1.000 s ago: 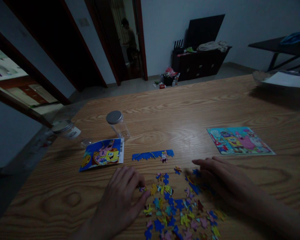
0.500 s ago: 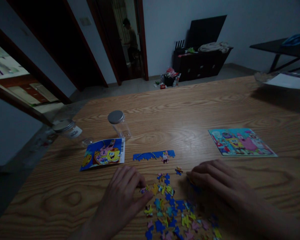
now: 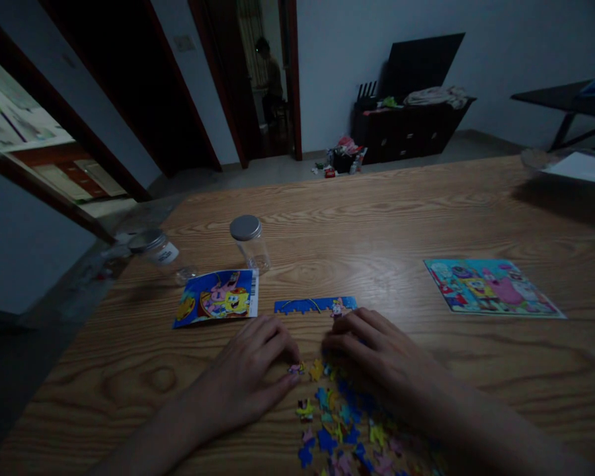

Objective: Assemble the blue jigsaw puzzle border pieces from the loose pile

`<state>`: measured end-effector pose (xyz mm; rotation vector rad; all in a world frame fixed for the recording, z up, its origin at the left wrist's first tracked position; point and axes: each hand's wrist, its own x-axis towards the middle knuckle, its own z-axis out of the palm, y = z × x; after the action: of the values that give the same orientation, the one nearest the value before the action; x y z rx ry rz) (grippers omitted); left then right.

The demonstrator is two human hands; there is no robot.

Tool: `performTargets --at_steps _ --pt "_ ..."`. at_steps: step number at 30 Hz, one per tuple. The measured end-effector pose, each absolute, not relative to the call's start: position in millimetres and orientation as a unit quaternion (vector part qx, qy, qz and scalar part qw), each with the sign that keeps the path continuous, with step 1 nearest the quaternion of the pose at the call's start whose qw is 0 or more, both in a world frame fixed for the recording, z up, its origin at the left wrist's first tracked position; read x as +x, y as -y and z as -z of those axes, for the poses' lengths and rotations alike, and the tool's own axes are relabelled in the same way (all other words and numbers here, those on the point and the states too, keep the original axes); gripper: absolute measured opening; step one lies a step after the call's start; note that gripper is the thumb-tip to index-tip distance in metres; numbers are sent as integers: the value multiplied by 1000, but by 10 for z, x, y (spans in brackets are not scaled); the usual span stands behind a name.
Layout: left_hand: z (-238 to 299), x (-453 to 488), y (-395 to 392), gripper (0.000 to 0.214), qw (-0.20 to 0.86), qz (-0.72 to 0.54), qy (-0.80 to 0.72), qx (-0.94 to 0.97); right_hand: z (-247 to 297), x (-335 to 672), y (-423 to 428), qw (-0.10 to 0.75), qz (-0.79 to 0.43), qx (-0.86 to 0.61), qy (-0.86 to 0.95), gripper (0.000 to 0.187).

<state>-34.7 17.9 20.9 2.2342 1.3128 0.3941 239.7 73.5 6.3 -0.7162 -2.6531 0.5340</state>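
My left hand (image 3: 252, 370) rests on the table with thumb and bent fingers apart. A small pink-and-yellow puzzle piece (image 3: 295, 367) lies by its fingertips. Over the upper part of the loose puzzle pieces (image 3: 327, 439) is my right hand (image 3: 377, 350), its fingers bent together and tips pointing down; what is under them is hidden. Beyond the hands lies a joined strip of blue puzzle pieces (image 3: 297, 306), with a pink figure at its right end close to my right fingers. Left of the strip sits a cartoon picture sheet (image 3: 218, 297).
A clear jar with a grey lid (image 3: 250, 243) stands behind the picture sheet; another lidded jar (image 3: 156, 251) is at the left. To the right lies a second cartoon sheet (image 3: 493, 287). A bowl with white paper (image 3: 580, 165) sits far right. A person (image 3: 272, 79) is beyond the doorway.
My right hand has moved left, covering loose pieces that showed before near the strip. My left hand stays by the same small piece. The whole view has shifted slightly.
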Motion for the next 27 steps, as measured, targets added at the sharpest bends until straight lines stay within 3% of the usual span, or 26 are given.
performTargets --at_steps 8,18,27 --pt "-127 -349 -182 14 250 -177 -479 823 -71 2398 -635 180 -238 -265 917 15" --pt "-47 -301 -153 12 238 -213 -474 821 -65 2387 -575 199 -348 -314 861 26" --pt "-117 -122 -143 14 321 -275 -526 738 -172 2447 -645 221 -425 -320 818 13"
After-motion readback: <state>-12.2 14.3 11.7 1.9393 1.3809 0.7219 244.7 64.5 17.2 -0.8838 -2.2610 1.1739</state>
